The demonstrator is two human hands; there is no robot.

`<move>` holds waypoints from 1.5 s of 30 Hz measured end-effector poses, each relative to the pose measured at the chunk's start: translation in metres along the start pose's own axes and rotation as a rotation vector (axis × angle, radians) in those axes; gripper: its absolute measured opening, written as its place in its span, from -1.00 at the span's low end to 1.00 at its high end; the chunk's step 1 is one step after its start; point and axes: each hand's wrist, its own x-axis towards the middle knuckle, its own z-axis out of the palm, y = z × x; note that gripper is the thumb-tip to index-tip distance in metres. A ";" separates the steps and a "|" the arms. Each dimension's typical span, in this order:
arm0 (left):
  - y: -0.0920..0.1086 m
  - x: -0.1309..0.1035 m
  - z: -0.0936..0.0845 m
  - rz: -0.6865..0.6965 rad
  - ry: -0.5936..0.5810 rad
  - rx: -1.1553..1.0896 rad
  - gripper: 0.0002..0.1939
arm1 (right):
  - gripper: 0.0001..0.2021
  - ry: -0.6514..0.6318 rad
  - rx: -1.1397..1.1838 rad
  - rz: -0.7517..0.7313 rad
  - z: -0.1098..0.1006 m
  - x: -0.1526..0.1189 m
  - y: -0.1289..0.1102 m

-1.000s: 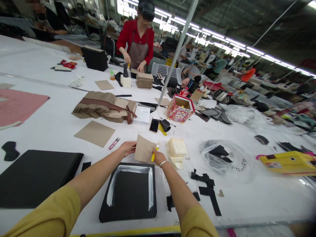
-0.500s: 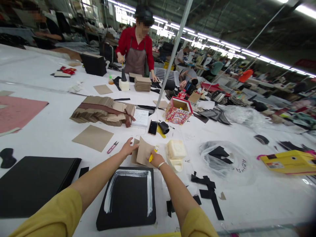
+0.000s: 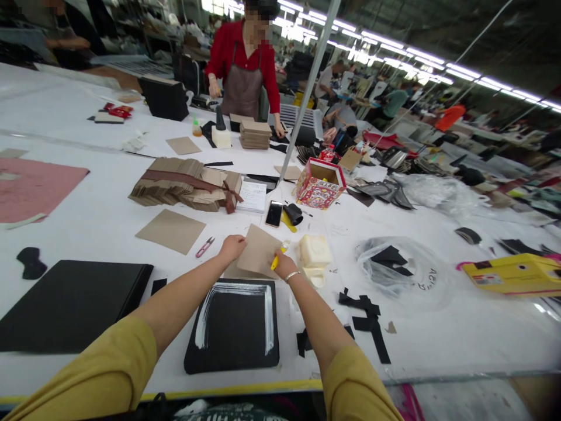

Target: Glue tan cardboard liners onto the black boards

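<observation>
Between my two hands a brown cardboard sheet (image 3: 262, 250) is held up at a tilt. My left hand (image 3: 232, 248) pinches its left edge. My right hand (image 3: 284, 266) is closed around a yellow-handled brush (image 3: 276, 261) and also grips the sheet's right edge. Under the raised sheet lies another cardboard piece (image 3: 236, 271), partly hidden. Just below sits a black padded panel (image 3: 236, 327), with a white band of glue brushed along three of its sides. A cream plastic container (image 3: 314, 251) stands right of my right hand.
To the left lie a larger black panel (image 3: 74, 307), pink thread snips (image 3: 204, 247) and a loose cardboard sheet (image 3: 170, 231). Farther back are a tied cardboard stack (image 3: 184, 184), a phone (image 3: 274, 214) and a red patterned box (image 3: 319, 184). A metal pole (image 3: 307, 93) rises there; a co-worker (image 3: 243, 70) stands across.
The cardboard sheet has been turned flatter, its face now toward me. My left hand has closed from spread fingers onto its edge. The whole view has shifted slightly.
</observation>
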 end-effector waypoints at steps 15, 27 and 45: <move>-0.013 -0.042 -0.059 0.003 0.365 0.210 -0.62 | -0.73 0.619 0.431 0.090 -0.038 -0.041 -0.051; 0.004 -0.044 -0.071 -0.082 0.380 -0.139 -0.63 | -0.80 0.704 0.358 -0.054 -0.044 -0.054 -0.075; 0.012 -0.128 -0.093 -0.131 -0.081 -0.512 -0.65 | -0.75 0.583 0.383 0.023 -0.043 -0.123 -0.037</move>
